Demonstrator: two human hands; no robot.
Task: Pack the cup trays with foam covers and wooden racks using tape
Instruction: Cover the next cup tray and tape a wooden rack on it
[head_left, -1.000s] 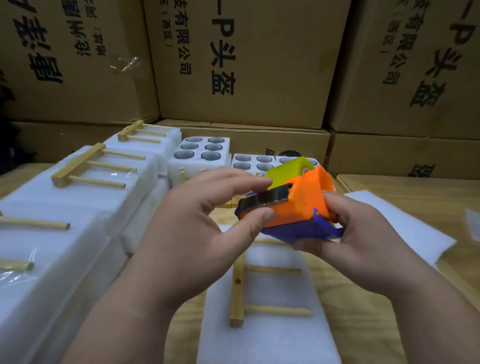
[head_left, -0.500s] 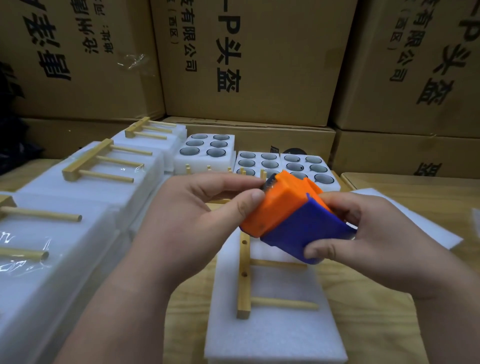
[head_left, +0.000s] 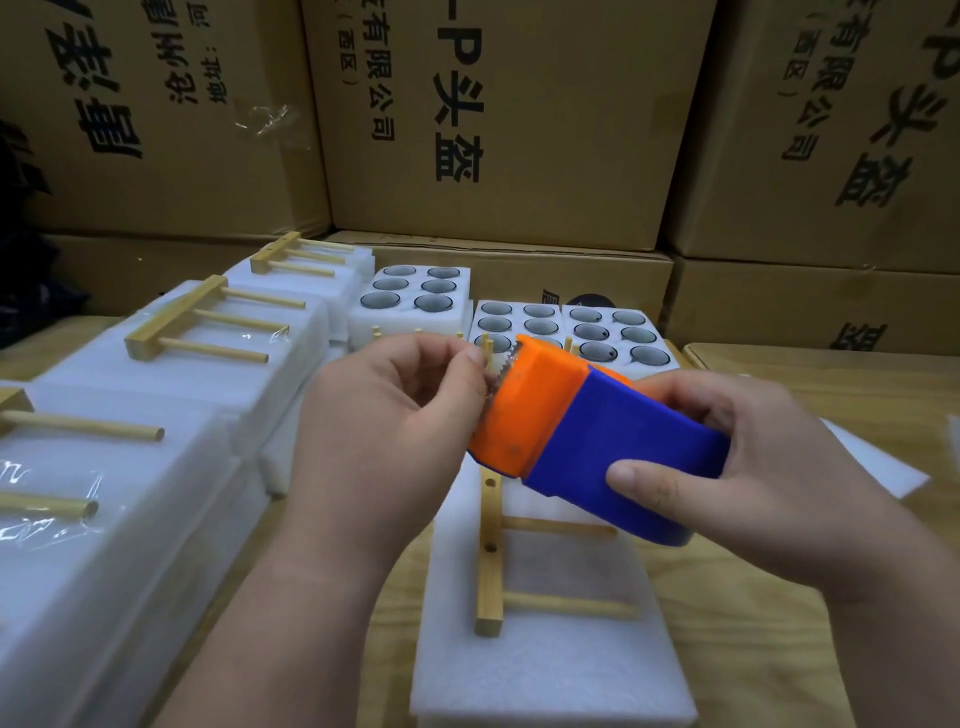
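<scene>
Right hand (head_left: 769, 478) grips the light, rigid tape dispenser (head_left: 597, 447); left hand (head_left: 395, 431) pinches flimsy, sticky tape at its teeth.

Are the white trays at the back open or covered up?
Open. The three cup trays by the boxes have no foam cover on top, so the round cup holes show.
</scene>
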